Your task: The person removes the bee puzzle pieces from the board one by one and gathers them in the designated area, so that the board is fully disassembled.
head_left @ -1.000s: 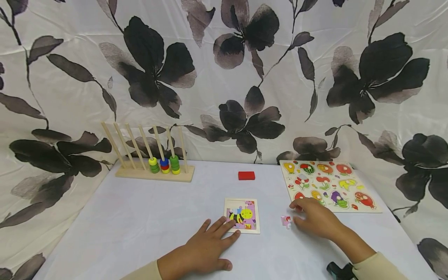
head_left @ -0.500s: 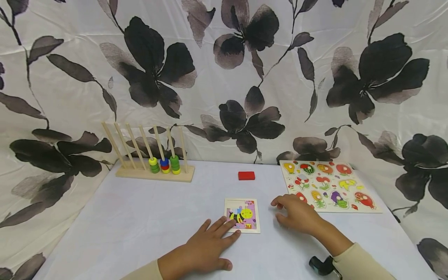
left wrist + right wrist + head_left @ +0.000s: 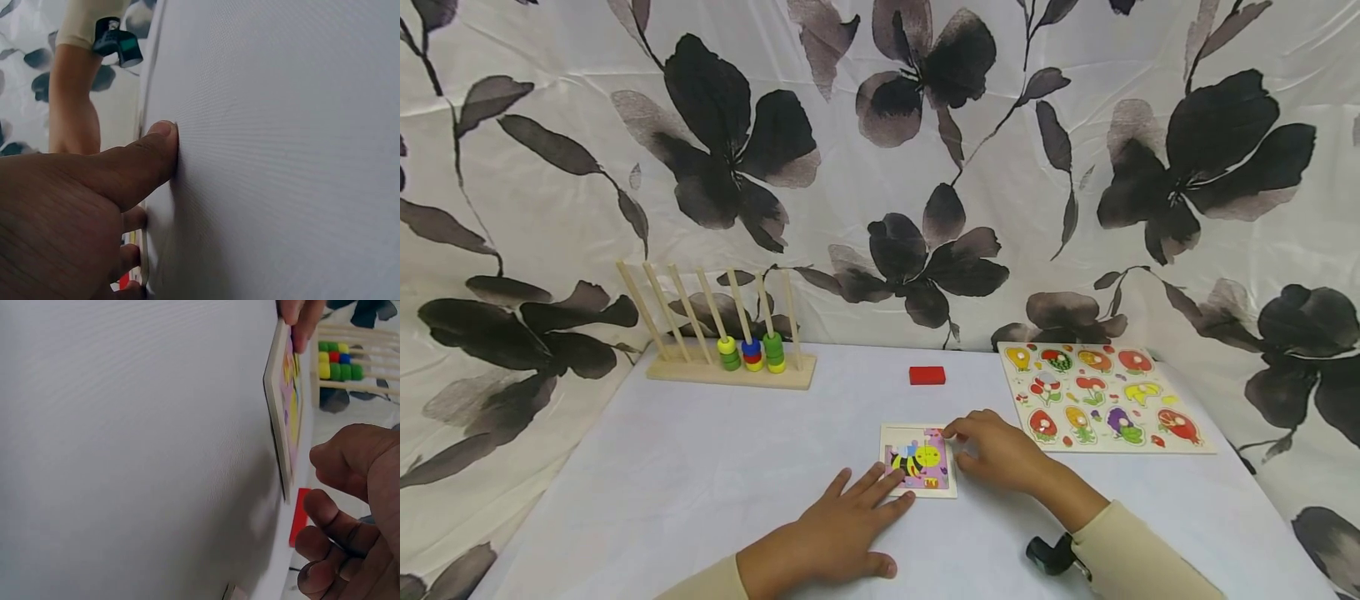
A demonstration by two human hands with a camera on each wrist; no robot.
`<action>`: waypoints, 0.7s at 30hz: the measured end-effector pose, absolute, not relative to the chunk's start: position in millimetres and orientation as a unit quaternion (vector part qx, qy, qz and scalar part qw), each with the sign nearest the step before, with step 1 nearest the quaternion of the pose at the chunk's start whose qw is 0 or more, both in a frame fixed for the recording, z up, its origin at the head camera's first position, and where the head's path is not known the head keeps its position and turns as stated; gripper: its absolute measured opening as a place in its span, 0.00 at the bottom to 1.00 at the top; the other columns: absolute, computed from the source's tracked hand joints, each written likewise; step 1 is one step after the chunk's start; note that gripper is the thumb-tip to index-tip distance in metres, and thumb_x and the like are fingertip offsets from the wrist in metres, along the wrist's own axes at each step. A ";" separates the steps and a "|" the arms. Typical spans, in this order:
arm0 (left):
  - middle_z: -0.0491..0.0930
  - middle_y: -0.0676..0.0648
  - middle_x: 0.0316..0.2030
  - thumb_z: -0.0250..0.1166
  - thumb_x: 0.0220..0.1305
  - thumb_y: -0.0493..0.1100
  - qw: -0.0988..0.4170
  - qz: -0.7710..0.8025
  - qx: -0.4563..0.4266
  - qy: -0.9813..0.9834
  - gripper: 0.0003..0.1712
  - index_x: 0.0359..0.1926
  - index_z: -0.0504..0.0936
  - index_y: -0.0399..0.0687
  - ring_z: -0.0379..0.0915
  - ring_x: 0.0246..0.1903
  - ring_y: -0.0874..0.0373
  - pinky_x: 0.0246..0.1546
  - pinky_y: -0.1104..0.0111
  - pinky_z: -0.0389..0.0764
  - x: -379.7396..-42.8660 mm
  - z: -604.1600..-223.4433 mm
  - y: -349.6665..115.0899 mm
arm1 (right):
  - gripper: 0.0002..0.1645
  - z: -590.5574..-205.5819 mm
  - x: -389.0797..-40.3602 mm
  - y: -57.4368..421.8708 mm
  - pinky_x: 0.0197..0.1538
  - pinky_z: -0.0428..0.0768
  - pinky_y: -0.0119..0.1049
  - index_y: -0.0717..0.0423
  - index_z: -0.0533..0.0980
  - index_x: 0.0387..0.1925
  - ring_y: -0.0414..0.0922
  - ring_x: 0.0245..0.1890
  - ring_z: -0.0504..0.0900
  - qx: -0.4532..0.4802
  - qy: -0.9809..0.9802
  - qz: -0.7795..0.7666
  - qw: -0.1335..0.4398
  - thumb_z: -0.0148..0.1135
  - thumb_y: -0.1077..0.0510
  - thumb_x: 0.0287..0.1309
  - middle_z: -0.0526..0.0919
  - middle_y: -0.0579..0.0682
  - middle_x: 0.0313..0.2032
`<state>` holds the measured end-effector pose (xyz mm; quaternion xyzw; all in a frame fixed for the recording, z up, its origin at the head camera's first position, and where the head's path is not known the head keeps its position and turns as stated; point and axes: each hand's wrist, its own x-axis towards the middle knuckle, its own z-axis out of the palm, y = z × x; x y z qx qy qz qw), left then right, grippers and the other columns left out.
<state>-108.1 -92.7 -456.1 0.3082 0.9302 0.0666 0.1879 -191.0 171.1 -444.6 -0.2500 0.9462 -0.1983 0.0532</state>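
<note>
Two hands meet at the bee puzzle

The bee puzzle (image 3: 922, 458) lies flat near the middle of the white-covered table (image 3: 700, 467), a square picture in a pale frame. The left hand (image 3: 842, 529) is spread wide, palm down, with fingertips resting on the puzzle's lower left part and the thumb set on the tabletop.

The right hand (image 3: 1000, 454) is at the puzzle's upper right edge, its index fingertip by the corner. Its fingers are bent, with a narrow gap showing between thumb and index finger; whether they hold anything small cannot be told. A dark device (image 3: 1051, 556) sits at that wrist, beside a beige sleeve (image 3: 1138, 550).

Beyond the puzzle lies a red block (image 3: 927, 376), apart from both hands. To the right rests a board of fruit pictures (image 3: 1111, 398). At the far left stands a wooden peg rack (image 3: 730, 377) with seven upright pegs, three carrying coloured beads. A pale cloth (image 3: 820, 50) with dark flowers hangs behind.
</note>
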 end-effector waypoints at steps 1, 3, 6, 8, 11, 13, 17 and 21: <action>0.48 0.55 0.80 0.65 0.60 0.73 0.188 0.067 0.309 0.930 0.50 0.79 0.59 0.70 0.38 0.80 0.51 0.72 0.39 0.48 -108.3 -455.6 -92.9 | 0.17 -444.8 -191.8 168.9 0.50 0.81 0.43 0.46 0.84 0.51 0.42 0.46 0.77 -0.253 0.945 -0.198 0.055 0.72 0.57 0.59 0.81 0.40 0.41; 0.48 0.55 0.80 0.65 0.60 0.73 0.189 0.066 0.309 0.930 0.50 0.79 0.59 0.70 0.38 0.79 0.51 0.72 0.39 0.49 -108.9 -454.7 -93.3 | 0.17 -445.3 -193.2 164.6 0.52 0.81 0.45 0.45 0.84 0.52 0.43 0.48 0.77 -0.259 0.944 -0.196 0.058 0.71 0.56 0.61 0.81 0.41 0.43; 0.49 0.55 0.80 0.65 0.59 0.73 0.189 0.066 0.310 0.930 0.50 0.79 0.59 0.70 0.39 0.79 0.51 0.72 0.39 0.49 -109.6 -453.9 -93.8 | 0.16 -445.9 -194.9 158.8 0.54 0.81 0.47 0.46 0.84 0.52 0.45 0.50 0.78 -0.268 0.941 -0.196 0.060 0.71 0.57 0.61 0.82 0.43 0.45; 0.49 0.55 0.80 0.65 0.59 0.73 0.187 0.067 0.310 0.930 0.50 0.79 0.60 0.70 0.39 0.79 0.51 0.72 0.39 0.49 -109.8 -454.1 -94.1 | 0.16 -446.9 -196.3 155.3 0.55 0.81 0.48 0.46 0.84 0.52 0.45 0.50 0.78 -0.275 0.940 -0.195 0.060 0.70 0.57 0.62 0.83 0.43 0.45; 0.49 0.55 0.80 0.65 0.59 0.73 0.184 0.068 0.312 0.930 0.50 0.79 0.60 0.70 0.39 0.79 0.51 0.72 0.39 0.49 -109.8 -454.9 -94.6 | 0.15 -448.2 -198.5 150.9 0.53 0.81 0.47 0.47 0.84 0.51 0.44 0.49 0.78 -0.285 0.937 -0.193 0.058 0.70 0.58 0.62 0.82 0.42 0.44; 0.49 0.55 0.80 0.65 0.59 0.73 0.182 0.069 0.312 0.930 0.50 0.79 0.60 0.70 0.40 0.79 0.52 0.72 0.39 0.49 -109.5 -455.3 -94.8 | 0.15 -449.3 -199.8 148.4 0.52 0.81 0.46 0.47 0.85 0.50 0.43 0.47 0.77 -0.291 0.936 -0.189 0.055 0.70 0.58 0.62 0.82 0.41 0.42; 0.49 0.55 0.80 0.66 0.59 0.73 0.184 0.072 0.312 0.929 0.50 0.79 0.60 0.70 0.39 0.79 0.52 0.72 0.39 0.49 -109.2 -455.1 -94.9 | 0.14 -450.3 -201.5 144.4 0.50 0.81 0.45 0.47 0.85 0.49 0.43 0.46 0.76 -0.290 0.937 -0.187 0.059 0.69 0.60 0.61 0.81 0.41 0.41; 0.49 0.56 0.80 0.66 0.59 0.73 0.185 0.073 0.311 0.929 0.50 0.79 0.60 0.70 0.39 0.79 0.52 0.73 0.40 0.49 -109.2 -454.6 -94.9 | 0.14 -450.5 -202.5 142.0 0.49 0.80 0.44 0.47 0.86 0.49 0.42 0.45 0.76 -0.282 0.938 -0.187 0.071 0.69 0.60 0.61 0.80 0.41 0.40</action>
